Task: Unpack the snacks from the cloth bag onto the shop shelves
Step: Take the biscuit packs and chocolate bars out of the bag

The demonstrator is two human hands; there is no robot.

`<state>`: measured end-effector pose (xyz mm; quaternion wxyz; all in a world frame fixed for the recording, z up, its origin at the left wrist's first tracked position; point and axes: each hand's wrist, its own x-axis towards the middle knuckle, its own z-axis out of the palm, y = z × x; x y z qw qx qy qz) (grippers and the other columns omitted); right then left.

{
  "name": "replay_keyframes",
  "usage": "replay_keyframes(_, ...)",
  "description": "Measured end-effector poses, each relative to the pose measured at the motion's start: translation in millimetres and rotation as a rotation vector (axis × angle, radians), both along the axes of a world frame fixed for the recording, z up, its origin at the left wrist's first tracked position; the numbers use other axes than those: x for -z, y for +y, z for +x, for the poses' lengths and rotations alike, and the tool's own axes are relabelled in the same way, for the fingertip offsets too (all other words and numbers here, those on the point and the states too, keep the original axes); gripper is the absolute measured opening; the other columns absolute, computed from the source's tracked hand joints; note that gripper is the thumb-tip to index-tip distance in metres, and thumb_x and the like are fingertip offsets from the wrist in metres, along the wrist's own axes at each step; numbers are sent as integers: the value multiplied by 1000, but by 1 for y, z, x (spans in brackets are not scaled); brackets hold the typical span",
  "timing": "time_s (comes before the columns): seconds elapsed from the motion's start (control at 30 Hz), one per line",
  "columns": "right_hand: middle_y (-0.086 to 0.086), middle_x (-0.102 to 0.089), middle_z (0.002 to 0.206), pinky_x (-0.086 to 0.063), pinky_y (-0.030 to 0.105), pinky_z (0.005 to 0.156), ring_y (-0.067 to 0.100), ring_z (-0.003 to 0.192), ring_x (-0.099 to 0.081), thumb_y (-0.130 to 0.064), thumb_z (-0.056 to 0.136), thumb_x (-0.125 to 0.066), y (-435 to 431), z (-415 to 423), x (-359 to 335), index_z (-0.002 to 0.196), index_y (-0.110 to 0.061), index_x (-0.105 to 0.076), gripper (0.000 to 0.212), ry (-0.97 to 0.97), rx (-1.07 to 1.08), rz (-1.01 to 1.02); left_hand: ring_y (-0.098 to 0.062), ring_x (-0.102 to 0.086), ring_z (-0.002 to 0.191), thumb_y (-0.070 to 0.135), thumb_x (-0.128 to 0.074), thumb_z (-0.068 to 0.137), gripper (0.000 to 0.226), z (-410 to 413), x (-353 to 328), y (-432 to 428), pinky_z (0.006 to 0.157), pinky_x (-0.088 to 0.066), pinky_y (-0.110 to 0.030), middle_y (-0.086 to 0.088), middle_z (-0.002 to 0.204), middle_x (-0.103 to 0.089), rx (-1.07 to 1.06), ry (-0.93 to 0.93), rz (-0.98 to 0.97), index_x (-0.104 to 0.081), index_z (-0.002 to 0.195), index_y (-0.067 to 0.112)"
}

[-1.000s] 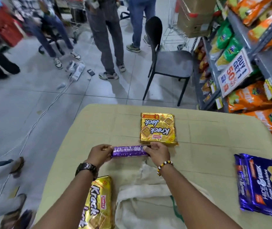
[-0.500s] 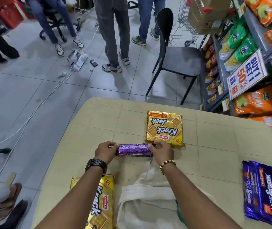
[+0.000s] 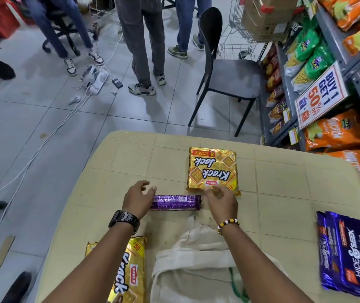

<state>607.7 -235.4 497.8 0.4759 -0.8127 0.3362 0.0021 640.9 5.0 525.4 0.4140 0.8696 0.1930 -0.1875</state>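
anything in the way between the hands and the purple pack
Nothing visible. The purple pack lies flat on the table between the left hand and right hand, one at each end, fingers loose. The far Krack Jack pack lies just beyond it.

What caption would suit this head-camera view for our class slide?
Left hand and right hand, both open, at either end of a purple biscuit pack on the table beyond the cloth bag.

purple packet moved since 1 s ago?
No. The purple packet still lies just off the near left corner of the far gold cracker pack, as before.
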Motion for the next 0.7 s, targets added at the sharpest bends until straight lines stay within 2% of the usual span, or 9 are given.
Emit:
replay_keyframes(0.13,7,-66,113,-50,32,83,21,99,-61,-40,81,-72,-44,17,-1,100,-22,-69,26,-4,94,-27,-21,-57,119,41,-63,92,45,27,-5,-39,98,-49,-38,-4,131,-60,131,-59,-25,-56,132,20)
replay_keyframes(0.2,9,-65,117,-49,31,83,21,99,-60,-42,82,-72,-63,29,1,108,-19,-67,35,14,84,-37,-21,-56,121,43,-63,91,52,42,-2,-61,99,-48,-38,-3,134,-58,200,-19,-75,-52,136,21)
replay_keyframes(0.3,10,-60,128,-48,35,93,26,112,-59,-44,82,-71,-88,46,9,122,-16,-61,50,96,46,-16,-23,-54,125,46,-65,90,63,63,8,-91,101,-47,-40,-4,141,-54,269,79,-169,-43,144,21)
replay_keyframes(0.4,11,-55,136,-47,39,100,26,121,-55,-48,84,-68,-101,56,18,136,-14,-50,65,199,-9,108,-24,-60,116,48,-66,87,69,80,23,-110,99,-50,-42,-5,137,-57,287,153,-217,-39,145,22)
replay_keyframes(0.47,12,-54,139,-45,37,101,27,124,-54,-50,85,-66,-105,59,24,141,-12,-44,70,244,-78,118,-23,-65,107,45,-68,86,69,89,35,-118,96,-53,-46,-5,134,-60,237,225,-285,-38,144,23)
replay_keyframes(0.57,10,-58,135,-46,34,95,27,119,-57,-47,87,-65,-104,63,32,138,-12,-49,64,237,-111,81,-25,-62,106,33,-70,88,70,98,45,-125,93,-54,-45,-7,135,-56,137,280,-323,-31,145,23)
replay_keyframes(0.63,8,-63,128,-51,37,95,25,110,-62,-43,87,-67,-103,67,36,132,-13,-56,55,215,-97,103,-27,-61,109,26,-70,88,74,101,49,-129,89,-55,-44,-8,137,-53,85,300,-324,-27,148,22)
replay_keyframes(0.7,9,-66,121,-54,42,92,24,101,-64,-36,86,-70,-103,70,37,125,-12,-61,47,194,-78,135,-25,-64,101,18,-68,90,64,104,51,-133,78,-57,-41,-8,127,-58,40,322,-381,-34,145,18)
